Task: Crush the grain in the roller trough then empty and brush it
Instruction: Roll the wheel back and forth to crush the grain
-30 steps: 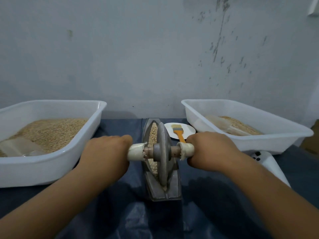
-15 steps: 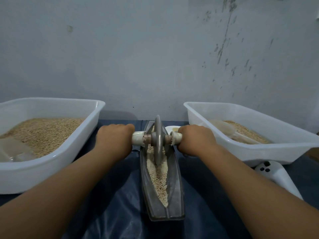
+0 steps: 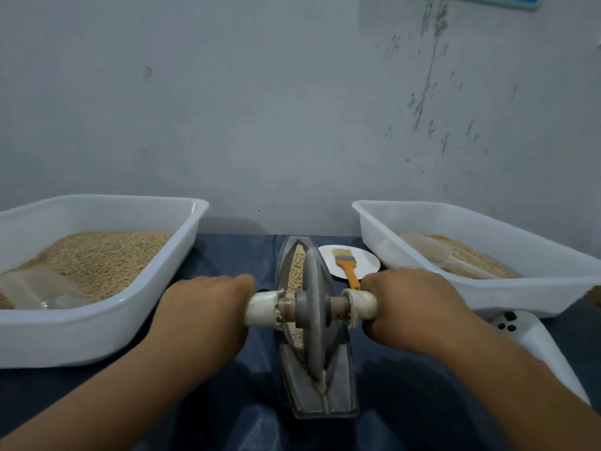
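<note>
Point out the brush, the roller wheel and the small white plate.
brush [image 3: 346, 267]: head view, on its orange handle.
roller wheel [image 3: 314, 307]: head view, on the disc's grey face.
small white plate [image 3: 367, 262]: head view, on bare right side.

Both bare forearms reached forward from near edge, converging toward centre. Left hand [image 3: 208, 307] was curled, knuckles up, gripping left handle [image 3: 261, 308] of roller. Right hand [image 3: 411, 309] was curled likewise, gripping right handle [image 3: 362, 304]. Wrists were level, hands at same height, backs facing up.
</note>
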`<state>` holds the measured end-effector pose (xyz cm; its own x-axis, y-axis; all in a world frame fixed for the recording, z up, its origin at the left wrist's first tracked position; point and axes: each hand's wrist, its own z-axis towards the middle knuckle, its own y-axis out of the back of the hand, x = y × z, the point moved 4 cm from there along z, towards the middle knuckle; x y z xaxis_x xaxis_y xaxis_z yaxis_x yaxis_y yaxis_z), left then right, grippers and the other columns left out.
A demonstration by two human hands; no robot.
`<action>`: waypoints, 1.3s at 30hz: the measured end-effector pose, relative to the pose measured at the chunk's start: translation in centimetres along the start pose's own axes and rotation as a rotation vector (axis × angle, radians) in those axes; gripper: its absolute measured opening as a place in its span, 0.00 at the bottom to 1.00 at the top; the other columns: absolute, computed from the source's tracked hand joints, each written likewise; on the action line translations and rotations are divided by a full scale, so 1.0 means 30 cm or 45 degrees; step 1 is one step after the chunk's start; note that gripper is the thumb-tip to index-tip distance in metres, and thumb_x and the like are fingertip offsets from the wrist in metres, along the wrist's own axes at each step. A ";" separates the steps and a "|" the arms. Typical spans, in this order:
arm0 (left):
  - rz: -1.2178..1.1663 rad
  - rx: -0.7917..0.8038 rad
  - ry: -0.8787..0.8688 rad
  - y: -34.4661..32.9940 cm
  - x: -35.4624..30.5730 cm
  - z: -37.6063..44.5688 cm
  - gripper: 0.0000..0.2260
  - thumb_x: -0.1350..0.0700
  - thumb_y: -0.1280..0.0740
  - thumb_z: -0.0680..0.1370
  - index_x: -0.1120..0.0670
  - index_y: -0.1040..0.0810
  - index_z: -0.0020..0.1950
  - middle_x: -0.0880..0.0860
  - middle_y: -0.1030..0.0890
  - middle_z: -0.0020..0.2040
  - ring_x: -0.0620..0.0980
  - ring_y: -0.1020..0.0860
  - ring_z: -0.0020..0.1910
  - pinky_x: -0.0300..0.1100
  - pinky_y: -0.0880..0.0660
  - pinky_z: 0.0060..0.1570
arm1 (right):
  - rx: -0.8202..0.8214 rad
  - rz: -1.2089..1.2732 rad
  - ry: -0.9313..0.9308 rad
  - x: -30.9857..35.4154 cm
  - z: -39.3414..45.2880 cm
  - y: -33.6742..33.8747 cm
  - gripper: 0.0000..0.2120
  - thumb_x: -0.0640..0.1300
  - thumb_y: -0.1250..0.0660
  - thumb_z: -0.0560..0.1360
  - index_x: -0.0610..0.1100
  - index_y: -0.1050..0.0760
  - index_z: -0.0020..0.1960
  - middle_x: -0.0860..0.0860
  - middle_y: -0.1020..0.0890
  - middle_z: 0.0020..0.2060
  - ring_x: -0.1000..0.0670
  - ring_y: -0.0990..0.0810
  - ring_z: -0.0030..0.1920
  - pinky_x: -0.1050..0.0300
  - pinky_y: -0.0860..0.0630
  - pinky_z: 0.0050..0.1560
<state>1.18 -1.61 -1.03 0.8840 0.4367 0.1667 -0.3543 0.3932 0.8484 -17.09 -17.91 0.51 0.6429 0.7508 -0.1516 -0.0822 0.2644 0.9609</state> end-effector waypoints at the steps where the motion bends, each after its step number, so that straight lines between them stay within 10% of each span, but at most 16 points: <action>1: 0.005 0.025 0.025 -0.017 0.003 0.011 0.11 0.49 0.34 0.71 0.45 0.36 0.39 0.45 0.32 0.31 0.45 0.29 0.32 0.40 0.35 0.31 | -0.001 -0.015 -0.014 0.005 0.014 -0.005 0.07 0.51 0.34 0.67 0.52 0.32 0.36 0.55 0.25 0.32 0.56 0.28 0.32 0.60 0.36 0.28; 16: -0.043 -0.049 0.143 -0.207 0.056 0.283 0.09 0.53 0.33 0.72 0.47 0.34 0.42 0.46 0.29 0.34 0.51 0.28 0.34 0.43 0.31 0.35 | -0.256 -0.068 -0.047 -0.014 0.364 -0.109 0.10 0.49 0.36 0.64 0.52 0.39 0.33 0.55 0.31 0.28 0.51 0.31 0.30 0.60 0.44 0.28; 33: 0.070 -0.055 -0.058 0.025 -0.014 0.034 0.13 0.49 0.33 0.72 0.45 0.39 0.39 0.45 0.37 0.29 0.45 0.33 0.31 0.41 0.40 0.32 | 0.066 0.076 -0.098 -0.011 -0.037 -0.010 0.07 0.53 0.35 0.66 0.53 0.32 0.36 0.55 0.24 0.32 0.58 0.27 0.32 0.60 0.36 0.27; 39: -0.018 0.077 0.041 -0.132 0.024 0.200 0.11 0.50 0.32 0.71 0.45 0.35 0.40 0.45 0.31 0.33 0.48 0.26 0.35 0.43 0.26 0.39 | -0.021 0.048 -0.163 -0.014 0.204 -0.107 0.05 0.47 0.35 0.64 0.53 0.31 0.37 0.57 0.28 0.31 0.54 0.30 0.31 0.60 0.38 0.29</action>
<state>5.04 -7.70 -1.25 0.8782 0.4574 0.1394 -0.3220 0.3502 0.8796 -12.43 -22.78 -1.08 0.7308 0.6774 -0.0840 -0.1200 0.2486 0.9611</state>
